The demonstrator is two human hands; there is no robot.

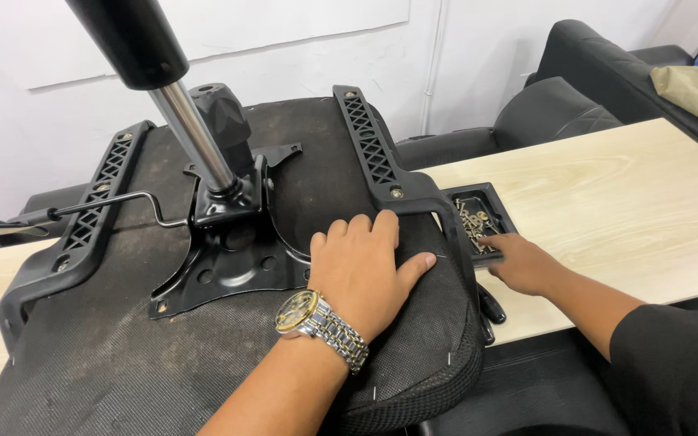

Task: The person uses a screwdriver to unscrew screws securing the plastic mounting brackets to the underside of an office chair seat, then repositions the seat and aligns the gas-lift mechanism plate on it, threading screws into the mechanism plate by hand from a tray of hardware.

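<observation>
An upturned office chair seat of black mesh fabric (123,355) lies across the left end of a pale wood-grain table (632,210), its underside facing up. Two black plastic armrest brackets (98,202) run along its sides, and a black metal tilt plate (228,258) with a chrome gas cylinder (195,133) stands at its middle. The left hand (365,270), a gold-and-silver wristwatch (321,327) on its wrist, lies open and flat on the fabric just right of the plate. Beside the seat's right edge sits a small black plastic tray (456,199) of metal screws (476,224); the right hand (523,262) reaches into it, fingertips on the screws, grip unclear.
</observation>
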